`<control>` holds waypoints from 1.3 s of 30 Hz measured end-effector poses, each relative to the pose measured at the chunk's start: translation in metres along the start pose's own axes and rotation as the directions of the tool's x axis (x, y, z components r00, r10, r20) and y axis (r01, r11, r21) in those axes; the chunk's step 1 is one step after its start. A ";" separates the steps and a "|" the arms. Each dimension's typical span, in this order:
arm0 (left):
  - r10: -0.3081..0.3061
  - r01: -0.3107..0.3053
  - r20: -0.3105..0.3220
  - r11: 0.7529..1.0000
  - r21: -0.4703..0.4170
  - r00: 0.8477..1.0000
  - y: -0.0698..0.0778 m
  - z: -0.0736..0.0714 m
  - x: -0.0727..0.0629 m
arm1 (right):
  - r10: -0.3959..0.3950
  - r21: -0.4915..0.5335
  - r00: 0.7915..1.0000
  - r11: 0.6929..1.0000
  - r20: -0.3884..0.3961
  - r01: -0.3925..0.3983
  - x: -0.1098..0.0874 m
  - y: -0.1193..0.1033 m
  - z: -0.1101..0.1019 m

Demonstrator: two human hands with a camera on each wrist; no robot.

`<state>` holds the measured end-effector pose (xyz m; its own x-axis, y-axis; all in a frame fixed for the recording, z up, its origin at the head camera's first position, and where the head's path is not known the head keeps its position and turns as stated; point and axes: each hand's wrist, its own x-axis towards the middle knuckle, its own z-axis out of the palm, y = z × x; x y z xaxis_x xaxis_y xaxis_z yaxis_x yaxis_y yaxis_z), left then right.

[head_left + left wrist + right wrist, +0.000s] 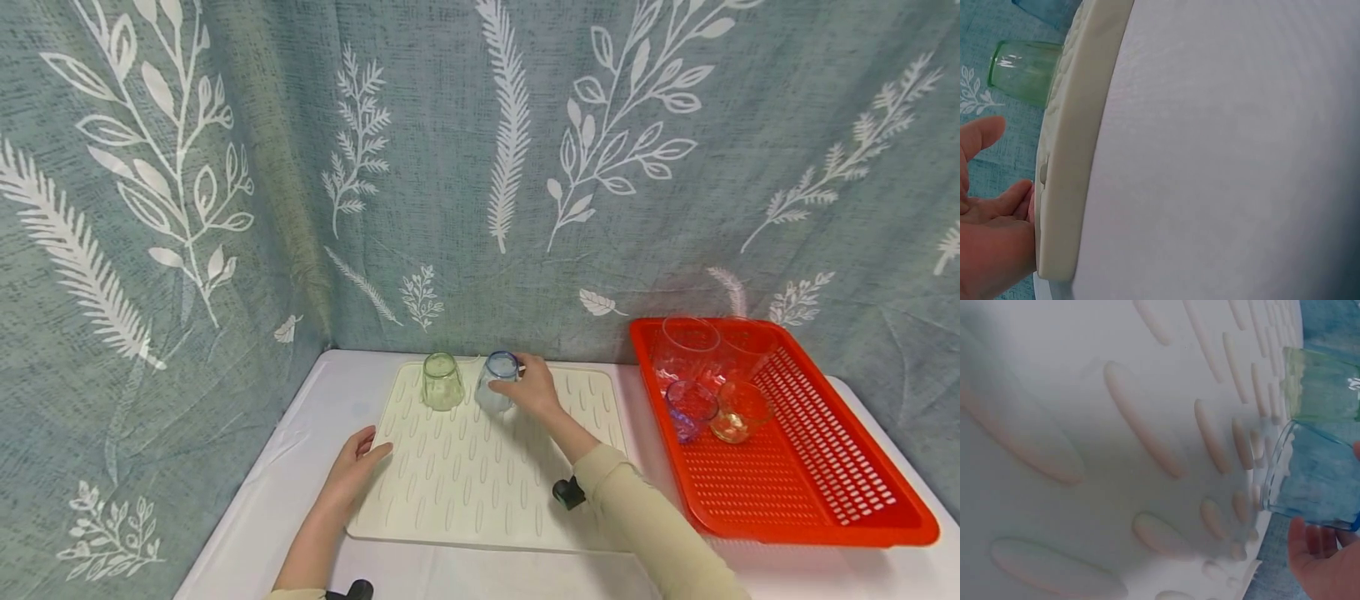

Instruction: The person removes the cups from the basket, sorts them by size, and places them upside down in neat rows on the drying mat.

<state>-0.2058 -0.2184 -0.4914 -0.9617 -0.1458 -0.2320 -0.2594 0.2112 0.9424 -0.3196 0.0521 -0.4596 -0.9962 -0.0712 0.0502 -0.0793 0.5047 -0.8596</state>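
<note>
My right hand (534, 387) holds a clear blue glass (493, 392) from its right side, with the thumb across the front. In the right wrist view, fingers (1299, 547) touch the wall of this blue glass (1313, 478), whose lower rim is at or just above the mat; contact is unclear. Just left of it, a green glass (442, 385) stands on the cream ridged mat (457, 492). My left hand (354, 468) is at the mat's left edge, thumb and fingers spread apart and holding nothing. The left wrist view shows that hand (991, 219) beside the mat's edge (1075, 156).
On the right stands a red perforated basket (757, 521). Inside are two large clear glasses (686, 354), a purple glass (690, 410) and a yellow glass (738, 414). A leaf-patterned curtain (450, 167) hangs right behind the white table (300, 433).
</note>
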 end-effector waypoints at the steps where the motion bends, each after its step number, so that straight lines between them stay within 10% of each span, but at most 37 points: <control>1: -0.001 0.001 -0.002 1.000 0.006 1.000 0.000 0.000 0.000 | -0.004 0.003 1.000 1.000 0.003 0.004 0.001 0.000 0.001; 39: 0.005 -0.005 -0.013 1.000 0.025 1.000 0.002 0.001 -0.002 | -0.059 -0.066 0.996 0.996 0.068 0.064 -0.001 -0.003 0.000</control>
<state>-0.2043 -0.2171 -0.4893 -0.9618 -0.1574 -0.2238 -0.2567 0.2361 0.9372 -0.3180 0.0509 -0.4567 -0.9850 -0.1589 0.0666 -0.1449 0.5552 -0.8190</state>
